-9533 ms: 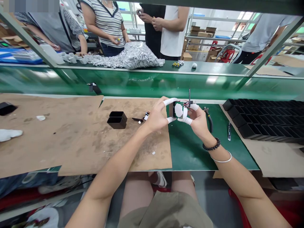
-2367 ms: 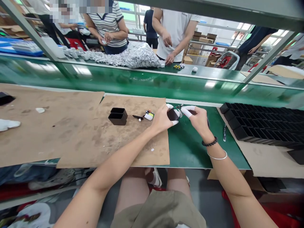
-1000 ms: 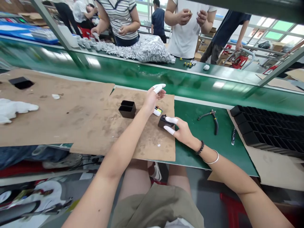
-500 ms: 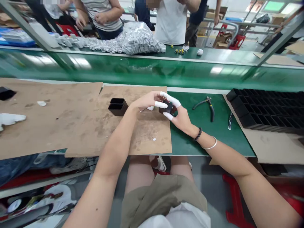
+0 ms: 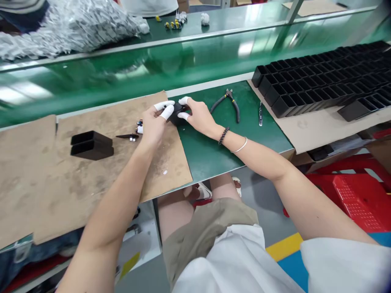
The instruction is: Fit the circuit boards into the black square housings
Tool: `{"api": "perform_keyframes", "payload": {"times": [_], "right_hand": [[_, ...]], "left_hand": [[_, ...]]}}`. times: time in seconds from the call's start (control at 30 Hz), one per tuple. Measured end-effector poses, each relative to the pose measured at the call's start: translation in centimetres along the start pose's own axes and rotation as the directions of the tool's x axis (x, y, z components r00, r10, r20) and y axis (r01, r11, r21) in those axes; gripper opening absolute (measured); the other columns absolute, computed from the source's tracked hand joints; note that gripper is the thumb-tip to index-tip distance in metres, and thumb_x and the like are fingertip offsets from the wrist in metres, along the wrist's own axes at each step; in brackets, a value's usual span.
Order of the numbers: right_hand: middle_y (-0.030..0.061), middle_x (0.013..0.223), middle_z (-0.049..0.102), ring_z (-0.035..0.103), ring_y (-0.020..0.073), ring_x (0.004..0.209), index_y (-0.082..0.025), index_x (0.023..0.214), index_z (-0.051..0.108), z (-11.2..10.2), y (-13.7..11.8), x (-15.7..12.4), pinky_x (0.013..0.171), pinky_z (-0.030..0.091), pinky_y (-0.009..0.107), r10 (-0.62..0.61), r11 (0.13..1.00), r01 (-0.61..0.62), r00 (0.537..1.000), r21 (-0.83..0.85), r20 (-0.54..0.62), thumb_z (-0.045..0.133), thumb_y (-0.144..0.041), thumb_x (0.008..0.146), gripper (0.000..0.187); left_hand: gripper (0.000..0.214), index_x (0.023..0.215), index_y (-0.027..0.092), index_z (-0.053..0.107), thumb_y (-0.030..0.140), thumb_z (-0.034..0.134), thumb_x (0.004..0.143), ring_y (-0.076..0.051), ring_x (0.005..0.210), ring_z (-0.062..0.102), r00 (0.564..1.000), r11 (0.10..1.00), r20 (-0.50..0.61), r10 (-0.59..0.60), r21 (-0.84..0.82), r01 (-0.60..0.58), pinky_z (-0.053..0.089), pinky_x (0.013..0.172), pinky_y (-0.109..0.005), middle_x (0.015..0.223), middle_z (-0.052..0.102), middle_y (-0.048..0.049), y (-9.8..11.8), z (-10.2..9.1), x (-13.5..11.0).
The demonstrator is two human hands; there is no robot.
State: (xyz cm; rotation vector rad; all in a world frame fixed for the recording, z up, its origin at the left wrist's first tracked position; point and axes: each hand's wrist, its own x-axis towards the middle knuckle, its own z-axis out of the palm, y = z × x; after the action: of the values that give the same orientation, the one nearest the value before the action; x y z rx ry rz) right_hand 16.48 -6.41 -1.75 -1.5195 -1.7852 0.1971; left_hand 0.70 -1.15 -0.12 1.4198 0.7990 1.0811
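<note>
A small black casing [image 5: 178, 114] sits at the edge of the brown cardboard sheet [image 5: 91, 171], gripped from both sides. My left hand [image 5: 154, 124] pinches it with white finger cots on the thumb and forefinger. My right hand [image 5: 195, 115], wearing a bead bracelet and a bangle, holds its right side with cotted fingertips. A small part with coloured wires [image 5: 139, 127] lies just left of my left hand.
Two black casings [image 5: 91, 145] lie on the cardboard at left. Cutting pliers [image 5: 229, 103] and a thin metal tool [image 5: 260, 114] rest on the green mat. Trays of black casings [image 5: 317, 81] fill the right. A heap of bagged white parts [image 5: 70, 24] lies beyond the conveyor.
The view has swung down and to the right. Both hands stay closed on the black casing, which is now at the cardboard's edge; earlier my right hand alone pressed it on the cardboard.
</note>
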Motion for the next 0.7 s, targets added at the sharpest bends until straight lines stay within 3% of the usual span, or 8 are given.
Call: {"api": "perform_keyframes", "payload": {"times": [0.1, 0.2, 0.33, 0.43, 0.57, 0.7], "right_hand": [[0.0095, 0.122, 0.074, 0.070, 0.0271, 0.114, -0.015, 0.124, 0.063, 0.4, 0.0, 0.0, 0.105, 0.052, 0.046, 0.098, 0.992, -0.098, 0.995, 0.081, 0.003, 0.063, -0.013, 0.092, 0.032], [0.0095, 0.128, 0.073, 0.069, 0.0247, 0.117, -0.015, 0.124, 0.064, 0.6, -0.1, 0.1, 0.105, 0.052, 0.042, 0.096, 0.988, -0.095, 0.995, 0.119, -0.002, 0.063, -0.013, 0.094, 0.031], [0.0087, 0.131, 0.072, 0.067, 0.0240, 0.120, -0.016, 0.123, 0.064, 0.7, 0.1, 0.3, 0.108, 0.051, 0.041, 0.084, 0.989, -0.081, 0.996, 0.120, -0.015, 0.062, -0.015, 0.095, 0.028], [0.0083, 0.131, 0.071, 0.068, 0.0236, 0.117, -0.015, 0.124, 0.063, 0.8, 0.1, 0.2, 0.107, 0.051, 0.040, 0.078, 0.991, -0.078, 0.997, 0.111, 0.002, 0.060, -0.014, 0.096, 0.028], [0.0120, 0.136, 0.067, 0.064, 0.0294, 0.123, -0.013, 0.129, 0.058, 0.5, -0.7, -0.2, 0.107, 0.050, 0.046, 0.050, 0.998, -0.048, 0.998, -0.041, 0.045, 0.055, -0.013, 0.096, 0.033], [0.0123, 0.133, 0.067, 0.062, 0.0329, 0.122, -0.016, 0.116, 0.061, 0.1, -1.1, -0.3, 0.105, 0.050, 0.051, -0.001, 0.979, 0.022, 0.995, -0.204, 0.101, 0.048, -0.004, 0.092, 0.030]], "left_hand": [[0.023, 0.088, 0.017, 0.075, 0.033, 0.084, 0.074, -0.024, 0.106, 0.071, 0.997, 0.998, -0.062, 0.036, 0.047, -0.033, 0.059, 0.097, -0.034, 0.095, 0.078, -0.0050, -0.8, 0.2, -0.1], [0.022, 0.088, 0.019, 0.075, 0.035, 0.084, 0.076, -0.024, 0.110, 0.069, 0.991, 0.996, -0.103, 0.083, 0.025, -0.081, 0.056, 0.102, -0.037, 0.097, 0.078, -0.0020, -1.5, 0.3, 0.0], [0.023, 0.089, 0.025, 0.075, 0.044, 0.083, 0.080, -0.025, 0.112, 0.067, 0.994, 0.995, -0.095, 0.054, -0.078, -0.062, 0.056, 0.100, -0.045, 0.100, 0.077, 0.0054, -2.4, -0.2, 0.8], [0.027, 0.090, 0.025, 0.075, 0.047, 0.085, 0.078, -0.024, 0.110, 0.067, 0.995, 0.987, -0.091, 0.047, -0.148, -0.060, 0.057, 0.097, -0.041, 0.097, 0.076, 0.0062, -2.8, -0.6, 1.4], [0.032, 0.092, 0.023, 0.075, 0.048, 0.086, 0.075, -0.022, 0.111, 0.069, 0.992, 0.979, -0.082, 0.099, -0.172, -0.112, 0.058, 0.096, -0.034, 0.102, 0.076, 0.0024, -2.5, -0.1, 0.9], [0.034, 0.094, 0.022, 0.075, 0.048, 0.085, 0.075, -0.022, 0.117, 0.069, 0.990, 0.986, -0.095, 0.105, -0.117, -0.115, 0.057, 0.099, -0.029, 0.110, 0.076, -0.0020, -2.0, 0.8, 0.0]]}}
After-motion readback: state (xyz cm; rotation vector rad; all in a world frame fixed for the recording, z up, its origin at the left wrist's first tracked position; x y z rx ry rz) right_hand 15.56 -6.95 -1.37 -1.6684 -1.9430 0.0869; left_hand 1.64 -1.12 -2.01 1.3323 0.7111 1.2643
